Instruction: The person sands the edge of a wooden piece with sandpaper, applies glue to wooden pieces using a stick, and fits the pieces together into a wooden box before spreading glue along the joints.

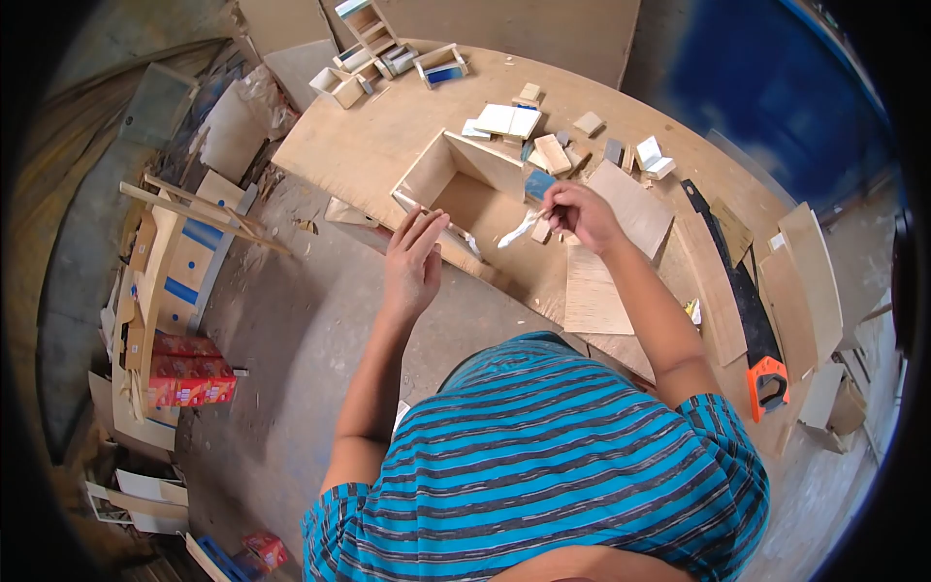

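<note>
An open wooden box (475, 184) stands near the front edge of the wooden table (339, 136). My left hand (417, 257) is at the box's near left side, fingers spread, with nothing held in it. Over the right side of the box, my right hand (580, 215) pinches a thin stick with a white, glue-like smear (521, 229) at its lower end. More white stuff (472, 244) shows on the box's near edge. A thin wooden panel (593, 291) lies beneath my right forearm.
Small wood blocks (553, 153) and sanding pieces lie behind the box. A handsaw with an orange handle (767, 388) rests at the right. Small wooden frames (441, 66) stand at the back left. Red packs (189, 371) sit at the far left.
</note>
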Demonstrator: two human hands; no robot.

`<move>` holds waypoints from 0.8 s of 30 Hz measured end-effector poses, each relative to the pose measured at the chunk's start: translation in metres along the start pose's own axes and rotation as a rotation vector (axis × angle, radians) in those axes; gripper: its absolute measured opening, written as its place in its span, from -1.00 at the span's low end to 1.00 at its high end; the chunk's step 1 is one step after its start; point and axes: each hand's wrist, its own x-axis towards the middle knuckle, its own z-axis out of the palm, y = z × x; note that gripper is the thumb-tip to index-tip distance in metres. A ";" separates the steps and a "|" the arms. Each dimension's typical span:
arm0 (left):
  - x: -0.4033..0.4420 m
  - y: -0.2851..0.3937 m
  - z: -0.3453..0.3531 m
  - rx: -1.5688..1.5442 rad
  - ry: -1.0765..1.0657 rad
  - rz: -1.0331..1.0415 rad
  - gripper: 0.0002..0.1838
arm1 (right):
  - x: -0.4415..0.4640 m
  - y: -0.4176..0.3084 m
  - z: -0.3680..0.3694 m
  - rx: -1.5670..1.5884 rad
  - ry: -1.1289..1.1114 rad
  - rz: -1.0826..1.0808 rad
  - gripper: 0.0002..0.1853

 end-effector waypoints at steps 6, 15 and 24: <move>0.003 -0.001 0.000 0.012 -0.016 -0.022 -0.53 | 0.019 0.033 0.008 0.178 -0.027 0.086 -0.84; 0.001 0.002 0.005 0.005 0.018 -0.052 -0.52 | 0.051 0.048 0.012 0.220 -0.103 0.149 -0.84; 0.001 0.003 0.005 0.017 0.031 -0.056 -0.50 | 0.055 0.057 0.018 0.310 -0.107 0.120 -0.86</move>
